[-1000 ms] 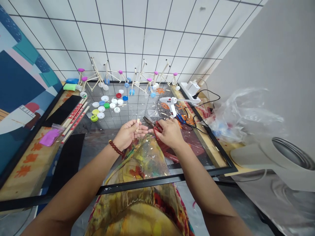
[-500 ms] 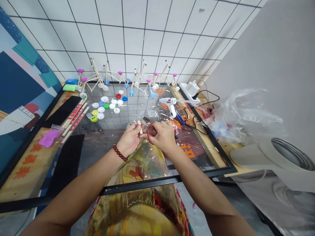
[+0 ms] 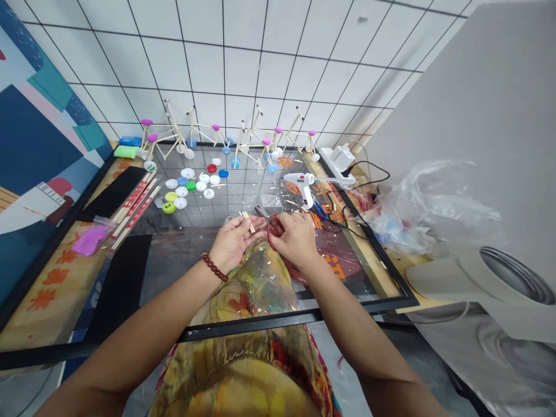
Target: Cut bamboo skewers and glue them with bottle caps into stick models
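Between the thumb and fingers of my left hand (image 3: pixel 233 243), short pale wooden sticks (image 3: pixel 248 222) are pinched at a slant. My right hand (image 3: pixel 297 237) is closed around red-handled scissors (image 3: pixel 273 227), mostly hidden by the fingers. A grey metal tip (image 3: pixel 260 212) points up and left beyond the right fingers, close to the left fingertips. Both hands are close together above the glass tabletop (image 3: pixel 182 255). Small wood chips lie scattered on the glass around them.
Several stick frames with pink knobs (image 3: pixel 216 127) stand along the tiled wall. Bottle caps (image 3: pixel 190 186) lie left of centre. A white glue gun (image 3: pixel 300 184) and its cable are at the right. Long sticks (image 3: pixel 134 208) and a purple packet (image 3: pixel 90 240) lie left.
The scissors have turned in my right hand, and their red handle shows less. My left hand still pinches the sticks, now slightly further right in view. The whole view has shifted a little.
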### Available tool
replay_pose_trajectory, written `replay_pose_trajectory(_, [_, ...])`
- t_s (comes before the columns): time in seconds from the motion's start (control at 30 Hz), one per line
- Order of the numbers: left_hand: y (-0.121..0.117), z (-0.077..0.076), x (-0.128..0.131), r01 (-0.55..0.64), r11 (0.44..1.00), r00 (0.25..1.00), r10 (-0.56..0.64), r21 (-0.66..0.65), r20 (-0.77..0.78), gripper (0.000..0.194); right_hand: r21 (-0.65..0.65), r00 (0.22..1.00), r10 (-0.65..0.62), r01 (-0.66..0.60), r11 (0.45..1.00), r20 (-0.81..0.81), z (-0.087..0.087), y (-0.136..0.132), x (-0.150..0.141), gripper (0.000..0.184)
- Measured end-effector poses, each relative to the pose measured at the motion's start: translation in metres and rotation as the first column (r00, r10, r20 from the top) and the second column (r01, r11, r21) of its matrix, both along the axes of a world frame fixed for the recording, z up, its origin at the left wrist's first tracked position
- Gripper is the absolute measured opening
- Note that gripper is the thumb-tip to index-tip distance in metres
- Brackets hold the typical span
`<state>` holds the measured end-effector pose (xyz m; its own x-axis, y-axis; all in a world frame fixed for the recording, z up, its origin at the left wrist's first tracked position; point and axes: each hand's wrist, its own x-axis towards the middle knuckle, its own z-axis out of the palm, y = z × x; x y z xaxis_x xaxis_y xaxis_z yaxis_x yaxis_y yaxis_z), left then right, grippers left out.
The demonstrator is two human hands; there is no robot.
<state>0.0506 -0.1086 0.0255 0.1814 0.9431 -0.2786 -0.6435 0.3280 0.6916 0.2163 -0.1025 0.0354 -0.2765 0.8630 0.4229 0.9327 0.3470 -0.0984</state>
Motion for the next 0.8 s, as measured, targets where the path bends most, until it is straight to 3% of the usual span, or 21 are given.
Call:
replay_pose_trajectory(0.13, [0.008,0.003,-0.012,-0.093,0.994,0.995,0.094,-0.05,0.017,0.001,-0.144,0.967,-0.178,0.205,0.968,0.183,0.022,-0.008,0.039,0.038])
replay_pose_trajectory(0.27, [0.013,0.004,-0.02,-0.135,0.984,0.99,0.139,-0.112,0.03,0.004,-0.38,0.868,-0.335,0.469,0.797,0.367,0.032,-0.025,0.099,0.035])
replay_pose_trajectory(0.4, [0.015,0.005,-0.023,-0.152,0.983,0.988,0.149,-0.107,-0.033,0.016,-0.454,0.846,-0.361,0.52,0.724,0.393,0.023,-0.038,0.136,0.032])
replay_pose_trajectory(0.47, [0.017,0.007,-0.029,-0.157,0.987,0.963,0.155,0.008,-0.222,0.016,-0.449,0.846,-0.37,0.521,0.726,0.384,0.018,-0.041,0.14,0.033])
replay_pose_trajectory(0.5, [0.018,0.009,-0.034,-0.143,0.983,0.91,0.175,0.113,-0.376,0.013,-0.444,0.848,-0.368,0.518,0.732,0.382,0.016,-0.042,0.141,0.034])
replay_pose_trajectory(0.53, [0.019,0.011,-0.041,-0.1,0.969,0.81,0.211,0.226,-0.547,0.01,-0.442,0.849,-0.361,0.513,0.736,0.386,0.016,-0.042,0.14,0.033])
replay_pose_trajectory(0.6, [0.021,0.016,-0.057,0.09,0.928,0.484,0.276,0.36,-0.831,0.002,-0.451,0.851,-0.343,0.507,0.735,0.398,0.019,-0.042,0.139,0.032])
replay_pose_trajectory(0.67, [0.023,0.022,-0.073,0.297,0.923,0.134,0.214,0.246,-0.968,0.009,-0.452,0.858,-0.332,0.494,0.743,0.392,0.025,-0.041,0.137,0.03])
replay_pose_trajectory(0.7, [0.024,0.024,-0.079,0.365,0.919,-0.004,0.159,0.146,-0.987,0.011,-0.441,0.869,-0.327,0.475,0.762,0.371,0.028,-0.041,0.135,0.03])
replay_pose_trajectory(0.73, [0.024,0.025,-0.084,0.403,0.913,-0.106,0.105,0.054,-0.989,0.012,-0.418,0.886,-0.319,0.444,0.793,0.336,0.031,-0.04,0.133,0.029])
replay_pose_trajectory(0.77, [0.024,0.026,-0.088,0.423,0.906,-0.161,0.062,-0.012,-0.985,0.012,-0.384,0.905,-0.308,0.407,0.829,0.294,0.035,-0.039,0.13,0.029])
replay_pose_trajectory(0.8, [0.025,0.027,-0.092,0.431,0.901,-0.171,0.03,-0.047,-0.985,0.014,-0.346,0.924,-0.292,0.366,0.864,0.249,0.038,-0.038,0.126,0.029])
